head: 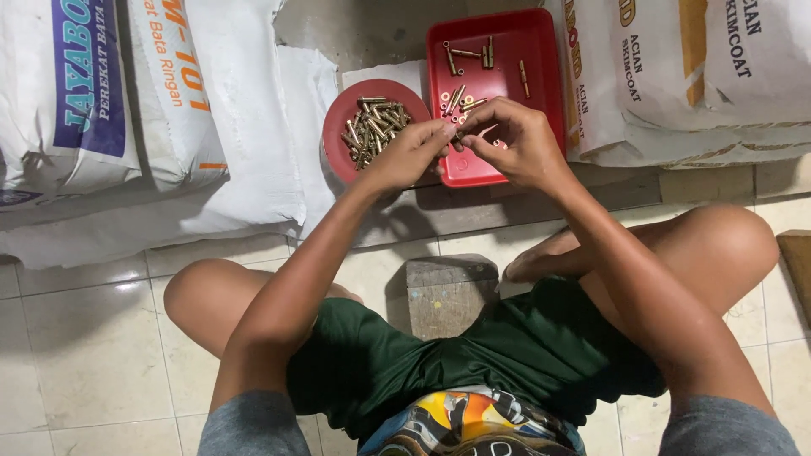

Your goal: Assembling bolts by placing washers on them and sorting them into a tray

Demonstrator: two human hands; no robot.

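My left hand (410, 154) and my right hand (515, 143) meet over the near edge of a red rectangular tray (541, 51). Together their fingertips pinch a small brass bolt (457, 136); which hand carries it I cannot tell exactly. The tray holds several brass bolts (465, 55) and small washers (445, 97). To its left stands a round red plate (335, 127) heaped with several brass bolts (375, 128). My left hand's wrist lies over that plate's near rim.
Large white sacks lie to the left (194, 110) and right (676, 76) of the tray. A grey concrete block (446, 291) stands on the tiled floor between my bent knees. A wooden piece (798, 270) shows at the right edge.
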